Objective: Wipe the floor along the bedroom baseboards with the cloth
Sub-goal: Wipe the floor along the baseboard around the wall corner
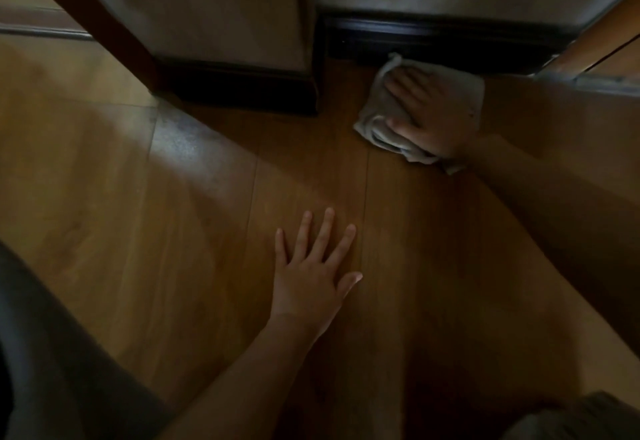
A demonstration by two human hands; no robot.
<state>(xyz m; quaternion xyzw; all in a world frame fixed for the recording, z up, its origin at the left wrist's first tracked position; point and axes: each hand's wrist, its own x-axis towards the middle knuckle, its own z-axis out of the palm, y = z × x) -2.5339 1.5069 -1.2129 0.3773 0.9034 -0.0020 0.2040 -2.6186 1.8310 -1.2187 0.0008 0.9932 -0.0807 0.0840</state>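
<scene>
Pressing flat on the cloth (381,117), the right hand (426,110) had its fingers (403,84) straight, thumb extended along the cloth's near edge — no curl visible. Cloth lay bunched on the wooden floor (173,231), touching the dark baseboard (433,41) beside the wall corner. Left hand (311,277) rested palm-down on the floor, fingers spread, holding nothing — well apart from the cloth.

Occlusions, dim blurry frame
right hand (427,117) covers most of the cloth (379,124); cloth's far edge hides the baseboard (433,41) foot; baseboard detail lost in shadow
</scene>
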